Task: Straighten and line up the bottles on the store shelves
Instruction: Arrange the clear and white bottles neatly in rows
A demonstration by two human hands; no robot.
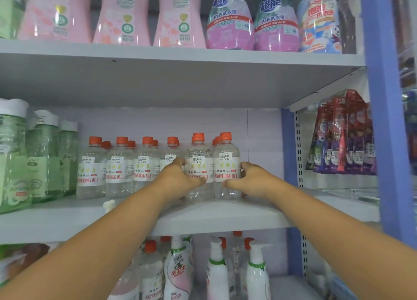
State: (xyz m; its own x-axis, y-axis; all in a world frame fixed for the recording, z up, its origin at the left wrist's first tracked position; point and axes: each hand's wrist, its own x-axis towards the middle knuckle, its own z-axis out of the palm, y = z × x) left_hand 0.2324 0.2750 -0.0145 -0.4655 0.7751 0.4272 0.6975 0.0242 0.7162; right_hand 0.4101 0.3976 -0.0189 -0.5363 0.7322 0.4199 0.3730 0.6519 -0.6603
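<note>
— What carries everything here?

— Three grey shelf boards on a blue-posted rack. On the middle shelf (225, 218) in front of me, clear bottles with orange caps (92, 167) stand upright in rows several deep, labels outward; the two rightmost sit nearer the front edge than the rest. Green bottles with white caps (42, 155) stand at their left.

— And the other boards?

— The upper shelf (180, 53) bears pink bottles (123, 17), then two purple ones (230, 22). The lower board carries white pump bottles (257, 270) and more orange-capped ones.
</note>
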